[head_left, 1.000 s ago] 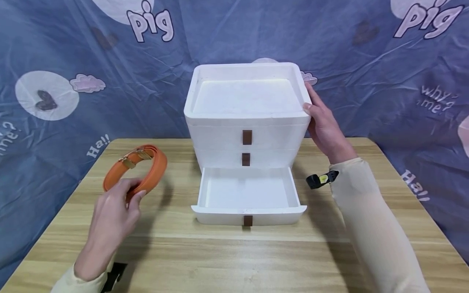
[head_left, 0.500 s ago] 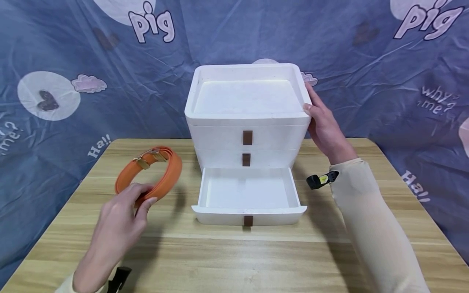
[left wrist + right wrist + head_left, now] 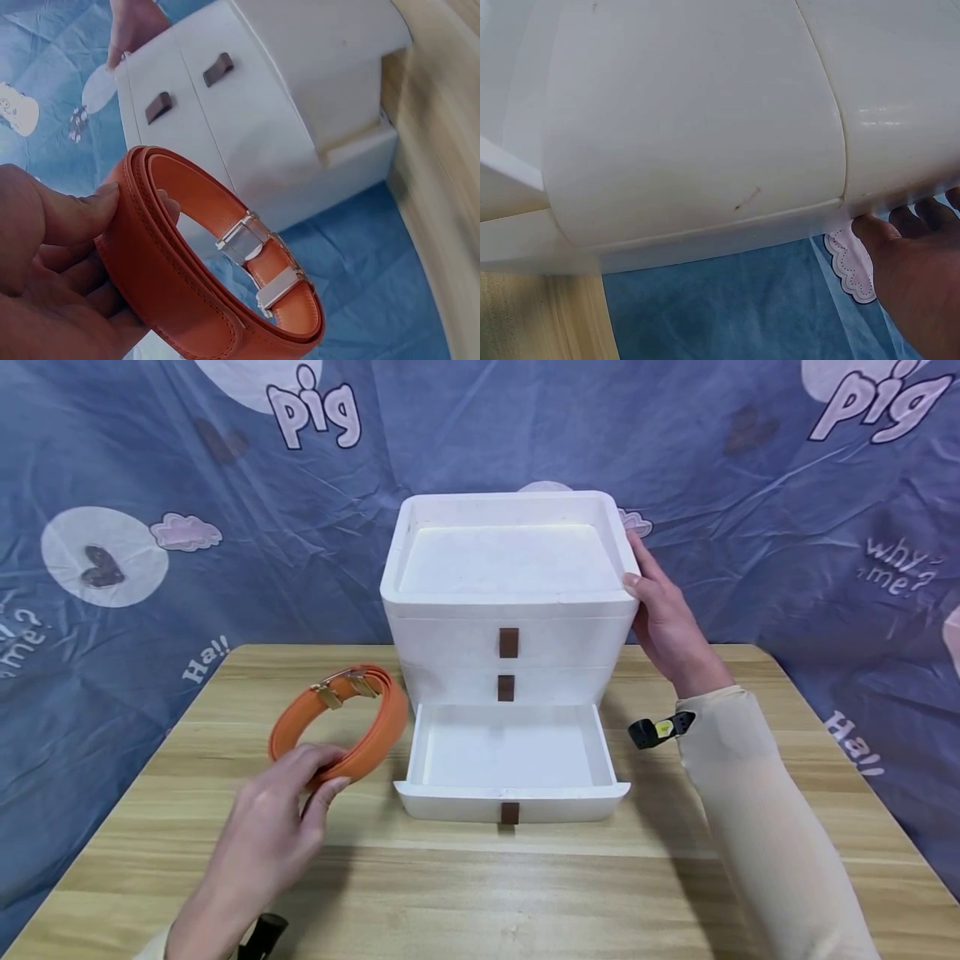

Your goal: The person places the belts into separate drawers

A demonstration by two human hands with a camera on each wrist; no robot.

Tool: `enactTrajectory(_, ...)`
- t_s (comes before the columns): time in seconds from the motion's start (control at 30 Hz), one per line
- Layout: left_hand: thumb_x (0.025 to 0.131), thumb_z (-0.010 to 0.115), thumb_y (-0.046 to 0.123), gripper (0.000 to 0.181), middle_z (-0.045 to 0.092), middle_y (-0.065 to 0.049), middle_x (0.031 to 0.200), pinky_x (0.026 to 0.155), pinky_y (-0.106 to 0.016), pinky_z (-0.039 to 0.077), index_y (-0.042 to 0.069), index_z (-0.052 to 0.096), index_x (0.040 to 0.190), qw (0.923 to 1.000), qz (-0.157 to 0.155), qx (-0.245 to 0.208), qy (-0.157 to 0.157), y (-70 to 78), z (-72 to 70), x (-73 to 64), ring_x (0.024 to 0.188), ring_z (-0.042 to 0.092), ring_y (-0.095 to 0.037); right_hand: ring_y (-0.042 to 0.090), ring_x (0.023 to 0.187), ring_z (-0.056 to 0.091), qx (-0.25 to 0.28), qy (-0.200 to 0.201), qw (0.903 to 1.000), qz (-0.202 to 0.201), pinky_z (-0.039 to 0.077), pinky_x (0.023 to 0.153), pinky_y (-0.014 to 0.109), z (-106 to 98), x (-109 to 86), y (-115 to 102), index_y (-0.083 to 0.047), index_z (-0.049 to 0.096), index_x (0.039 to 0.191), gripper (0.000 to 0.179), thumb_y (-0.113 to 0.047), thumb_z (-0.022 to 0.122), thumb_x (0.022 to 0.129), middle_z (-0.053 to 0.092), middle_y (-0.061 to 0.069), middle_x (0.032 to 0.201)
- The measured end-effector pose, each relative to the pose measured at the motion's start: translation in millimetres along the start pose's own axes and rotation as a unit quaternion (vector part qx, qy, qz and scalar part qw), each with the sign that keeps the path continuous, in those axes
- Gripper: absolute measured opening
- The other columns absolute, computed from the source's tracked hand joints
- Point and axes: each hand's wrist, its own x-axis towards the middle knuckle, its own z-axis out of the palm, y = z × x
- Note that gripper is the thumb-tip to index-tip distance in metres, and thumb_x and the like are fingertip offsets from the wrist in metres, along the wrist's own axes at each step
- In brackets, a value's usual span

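My left hand pinches a coiled orange belt between thumb and fingers, held above the table left of a white drawer unit. In the left wrist view the belt shows its stitched edge and a metal buckle. The bottom drawer is pulled out with nothing in it; the two upper drawers with brown tabs are closed. My right hand holds the unit's upper right side, thumb at the top rim. In the right wrist view the thumb lies against the white side wall.
The wooden table extends around the unit. A blue printed cloth hangs behind it. A shallow tray top with a raised rim caps the unit. A black strap sits on the right wrist.
My left hand has carried the belt to the right, closer to the open bottom drawer. The right hand stays in place on the unit's side.
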Motion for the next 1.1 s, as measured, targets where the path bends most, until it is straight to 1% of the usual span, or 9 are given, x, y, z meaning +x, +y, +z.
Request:
enactTrajectory(0.17,0.075,0.082,-0.005,0.034,0.068,0.0,0.096,0.068,-0.029,0.059,0.005,0.069,0.105,0.9998,0.008,-0.017,-0.007,8.5,1.0,-1.3,0.082,0.065,-0.011,0.029,0.132,0.036,-0.004,-0.001,1.0,0.0,0.046,0.097,0.024,-0.8,-0.5,0.3,-0.027,0.017,0.158,0.065,-0.022,0.049,0.102,0.02,-0.002,0.16)
enactTrajectory(0.3,0.076,0.082,-0.003,0.035,0.068,0.003,0.098,0.07,-0.026,0.058,0.007,0.069,0.107,0.9992,0.018,-0.032,-0.015,12.9,2.7,-1.3,0.083,0.064,-0.009,0.029,0.133,0.036,-0.003,0.001,1.0,0.0,0.046,0.097,0.024,-0.9,-1.0,0.4,-0.027,0.018,0.158,0.064,-0.022,0.048,0.102,0.02,-0.002,0.16)
enactTrajectory(0.43,0.076,0.081,-0.003,0.036,0.067,0.006,0.099,0.073,-0.021,0.056,0.009,0.069,0.107,0.9977,0.019,-0.06,-0.025,15.2,6.3,-0.3,0.086,0.063,-0.007,0.029,0.132,0.036,-0.002,0.002,1.0,-0.002,0.046,0.097,0.024,-1.1,-0.9,0.2,-0.027,0.018,0.158,0.064,-0.022,0.048,0.102,0.02,-0.002,0.16)
enactTrajectory(0.53,0.076,0.081,-0.004,0.036,0.066,0.006,0.1,0.074,-0.02,0.056,0.009,0.069,0.107,0.9966,0.022,-0.073,-0.031,16.6,9.5,0.6,0.087,0.063,-0.006,0.029,0.133,0.036,-0.003,-0.002,1.0,-0.005,0.046,0.098,0.025,-1.0,-0.2,0.2,-0.027,0.018,0.158,0.064,-0.022,0.048,0.102,0.02,-0.002,0.16)
enactTrajectory(0.6,0.076,0.081,-0.005,0.036,0.067,0.005,0.1,0.075,-0.019,0.056,0.008,0.069,0.107,0.9959,0.028,-0.079,-0.032,17.4,11.6,1.3,0.087,0.063,-0.006,0.029,0.134,0.035,-0.003,-0.004,1.0,-0.006,0.045,0.099,0.025,-0.8,0.3,0.4,-0.027,0.018,0.158,0.064,-0.022,0.048,0.102,0.02,-0.002,0.16)
enactTrajectory(0.77,0.076,0.081,-0.006,0.036,0.067,0.005,0.1,0.079,-0.012,0.052,0.008,0.069,0.107,0.9932,0.044,-0.102,-0.036,19.5,16.7,3.0,0.088,0.063,-0.007,0.029,0.135,0.034,-0.004,-0.001,1.0,-0.005,0.044,0.1,0.025,-0.4,0.9,0.6,-0.026,0.017,0.158,0.065,-0.022,0.048,0.102,0.02,-0.002,0.16)
enactTrajectory(0.83,0.076,0.08,-0.006,0.036,0.067,0.005,0.101,0.08,-0.013,0.052,0.008,0.069,0.107,0.992,0.047,-0.111,-0.039,20.3,18.8,4.0,0.089,0.063,-0.007,0.029,0.134,0.034,-0.004,0.0,1.0,-0.005,0.044,0.1,0.025,-0.3,0.8,0.6,-0.027,0.018,0.158,0.064,-0.022,0.048,0.102,0.021,-0.002,0.159)
enactTrajectory(0.93,0.077,0.08,-0.005,0.034,0.067,0.006,0.101,0.078,-0.019,0.056,0.008,0.069,0.106,0.9903,0.046,-0.121,-0.05,21.3,22.0,5.7,0.09,0.063,-0.007,0.029,0.133,0.035,-0.002,-0.001,1.0,-0.006,0.045,0.098,0.025,-0.2,0.7,0.9,-0.029,0.02,0.158,0.063,-0.022,0.048,0.102,0.021,-0.002,0.159)
enactTrajectory(1.1,0.082,0.078,0.0,0.027,0.066,0.008,0.101,0.073,-0.028,0.058,0.008,0.069,0.106,0.9871,0.04,-0.132,-0.08,22.4,26.6,8.9,0.089,0.062,-0.005,0.029,0.131,0.037,0.001,-0.002,1.0,-0.01,0.047,0.096,0.025,-0.1,1.2,1.9,-0.029,0.021,0.157,0.063,-0.022,0.048,0.102,0.021,-0.001,0.159)
